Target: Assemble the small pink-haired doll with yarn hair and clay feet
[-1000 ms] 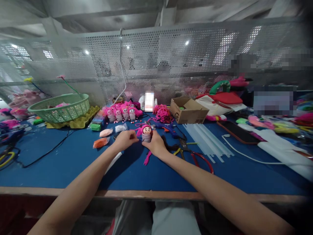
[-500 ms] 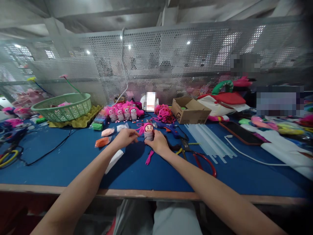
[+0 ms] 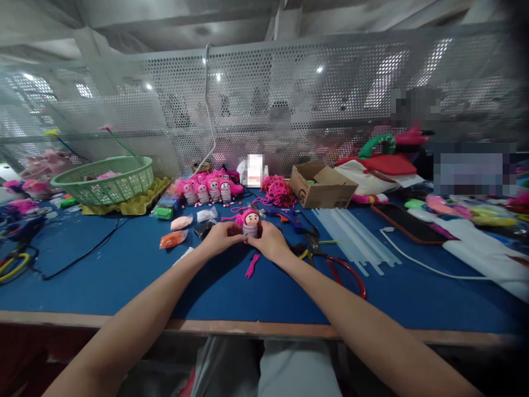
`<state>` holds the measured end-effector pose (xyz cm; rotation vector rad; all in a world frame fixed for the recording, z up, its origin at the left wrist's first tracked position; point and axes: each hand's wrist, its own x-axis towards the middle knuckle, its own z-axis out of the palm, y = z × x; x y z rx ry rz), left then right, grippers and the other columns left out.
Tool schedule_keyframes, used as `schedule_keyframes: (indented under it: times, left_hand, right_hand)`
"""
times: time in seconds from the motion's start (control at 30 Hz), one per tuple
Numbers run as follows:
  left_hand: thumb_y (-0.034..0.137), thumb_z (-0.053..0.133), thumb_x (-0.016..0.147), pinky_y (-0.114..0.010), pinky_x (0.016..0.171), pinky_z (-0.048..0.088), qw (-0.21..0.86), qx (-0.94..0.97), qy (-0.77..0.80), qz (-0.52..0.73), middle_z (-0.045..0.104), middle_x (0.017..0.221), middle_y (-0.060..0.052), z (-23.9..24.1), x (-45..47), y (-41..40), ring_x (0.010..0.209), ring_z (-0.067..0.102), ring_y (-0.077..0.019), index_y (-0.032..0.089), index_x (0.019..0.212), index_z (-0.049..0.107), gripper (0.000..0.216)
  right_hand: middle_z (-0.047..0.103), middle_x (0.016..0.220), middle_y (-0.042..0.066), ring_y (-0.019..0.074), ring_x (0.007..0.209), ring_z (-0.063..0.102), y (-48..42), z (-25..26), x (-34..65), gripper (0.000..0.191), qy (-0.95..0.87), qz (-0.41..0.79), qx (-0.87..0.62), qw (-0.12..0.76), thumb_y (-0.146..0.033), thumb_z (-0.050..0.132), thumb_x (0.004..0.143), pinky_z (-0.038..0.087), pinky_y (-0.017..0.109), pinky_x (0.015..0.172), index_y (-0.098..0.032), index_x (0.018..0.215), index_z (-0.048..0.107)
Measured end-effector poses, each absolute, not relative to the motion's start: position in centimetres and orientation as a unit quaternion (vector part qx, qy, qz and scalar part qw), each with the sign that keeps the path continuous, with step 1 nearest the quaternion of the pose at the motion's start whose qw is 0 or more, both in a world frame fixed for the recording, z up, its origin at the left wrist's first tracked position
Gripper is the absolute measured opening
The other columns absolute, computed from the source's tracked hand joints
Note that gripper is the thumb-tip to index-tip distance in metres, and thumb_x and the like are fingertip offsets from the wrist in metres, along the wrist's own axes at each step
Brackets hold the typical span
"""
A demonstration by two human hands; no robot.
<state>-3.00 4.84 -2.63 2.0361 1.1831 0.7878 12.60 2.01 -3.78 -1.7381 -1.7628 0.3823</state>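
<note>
A small doll (image 3: 250,223) with pink yarn hair, a painted face and a pale wrapped body is upright between my hands, above the blue tabletop. My right hand (image 3: 270,241) grips it from the right, thumb across the lower front. From the left, my left hand (image 3: 223,238) closes on the doll's lower body, its fingertips partly hidden behind it. Just below lies a short bundle of pink yarn (image 3: 252,266). Several similar dolls (image 3: 206,191) stand in a row farther back.
Scissors with red handles (image 3: 347,270) and a blue glue gun (image 3: 291,220) lie right of my hands, near translucent sticks (image 3: 351,237). Behind them stands a cardboard box (image 3: 324,193). Clay packets (image 3: 173,239) and a green basket (image 3: 103,182) are on the left. A phone (image 3: 407,223) lies far right.
My left hand has moved right and down onto the doll, where before it was apart from the body near the hair. My right hand keeps its hold.
</note>
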Motion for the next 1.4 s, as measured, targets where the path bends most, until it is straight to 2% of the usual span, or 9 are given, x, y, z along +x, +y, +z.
schedule_keyframes:
  times: [0.23,0.4,0.63,0.73,0.83,0.97,1.03,1.17,1.4]
  left_hand:
    - [0.037,0.066,0.061,-0.025,0.057,0.043,0.459,0.678,0.427,0.383,0.061,0.072,-0.004,-2.4,-1.6,3.9,0.061,0.056,-0.0127,0.011,0.080,0.055,0.034]
    - [0.034,0.067,0.062,-0.024,0.064,0.043,0.525,0.643,0.364,0.423,0.061,0.082,-0.004,-1.1,-1.5,2.8,0.070,0.056,-0.0121,0.012,0.087,0.055,0.036]
    - [0.033,0.065,0.063,-0.019,0.056,0.039,0.578,0.570,0.352,0.466,0.057,0.071,0.001,-0.7,-1.8,2.6,0.060,0.052,-0.0079,0.014,0.080,0.053,0.028]
    - [0.031,0.066,0.061,-0.017,0.050,0.035,0.595,0.525,0.357,0.492,0.053,0.063,0.004,-0.3,-2.1,2.9,0.054,0.048,-0.0051,0.015,0.074,0.053,0.024]
    - [0.030,0.066,0.061,-0.016,0.050,0.036,0.601,0.506,0.346,0.512,0.052,0.062,0.005,0.1,-2.1,3.1,0.053,0.048,-0.0049,0.015,0.072,0.052,0.023]
    - [0.028,0.067,0.060,-0.016,0.049,0.036,0.604,0.500,0.340,0.520,0.054,0.064,0.004,0.2,-2.0,3.0,0.054,0.049,-0.0057,0.016,0.073,0.053,0.023]
    - [0.028,0.068,0.059,-0.016,0.049,0.037,0.605,0.497,0.340,0.521,0.054,0.064,0.004,0.3,-2.0,2.9,0.055,0.049,-0.0057,0.016,0.073,0.053,0.024]
    - [0.028,0.069,0.058,-0.015,0.047,0.036,0.608,0.483,0.343,0.529,0.054,0.063,0.004,0.5,-2.1,2.8,0.054,0.049,-0.0055,0.016,0.073,0.053,0.025]
    - [0.031,0.067,0.060,-0.016,0.051,0.040,0.604,0.495,0.335,0.527,0.054,0.065,0.003,0.6,-2.2,2.8,0.056,0.050,-0.0065,0.016,0.073,0.053,0.025]
  right_hand:
    - [0.063,0.084,0.007,0.0187,0.078,0.058,1.3,-2.6,12.6,0.028,-0.662,0.148,-0.642,0.357,-0.033,0.062,0.064,0.042,0.027,0.066,-0.016,0.085,0.058]
    - [0.061,0.085,0.007,0.0184,0.078,0.056,0.1,-1.9,12.4,0.027,-0.682,0.106,-0.603,0.399,-0.033,0.060,0.066,0.043,0.029,0.070,-0.014,0.085,0.058]
    - [0.064,0.088,0.006,0.0158,0.079,0.059,-0.9,1.2,16.4,0.033,-0.685,0.204,-0.542,0.442,-0.036,0.055,0.073,0.045,0.027,0.071,-0.015,0.098,0.058]
    - [0.065,0.078,0.004,0.0150,0.069,0.060,-1.8,1.9,20.3,0.027,-0.670,0.152,-0.629,0.365,-0.038,0.052,0.074,0.044,0.025,0.063,-0.016,0.089,0.061]
    - [0.065,0.071,0.005,0.0182,0.066,0.059,-3.6,1.1,22.9,0.028,-0.667,0.081,-0.712,0.206,-0.040,0.052,0.075,0.040,0.026,0.058,-0.016,0.087,0.060]
    - [0.062,0.091,0.015,0.0268,0.081,0.060,-5.7,-0.9,23.2,0.041,-0.664,0.007,-0.746,0.047,-0.045,0.055,0.072,0.040,0.030,0.062,-0.013,0.098,0.056]
    - [0.059,0.098,0.018,0.0288,0.085,0.060,-6.1,-1.4,22.9,0.045,-0.656,-0.002,-0.754,0.013,-0.045,0.055,0.072,0.040,0.032,0.064,-0.011,0.101,0.054]
    - [0.062,0.089,0.020,0.0298,0.083,0.061,-6.0,-1.2,22.6,0.036,-0.652,0.024,-0.757,-0.022,-0.035,0.052,0.075,0.040,0.033,0.064,-0.008,0.100,0.054]
    - [0.064,0.083,0.015,0.0280,0.079,0.062,-7.0,-0.3,23.7,0.029,-0.641,0.048,-0.766,-0.029,-0.028,0.051,0.071,0.038,0.031,0.061,-0.011,0.094,0.058]
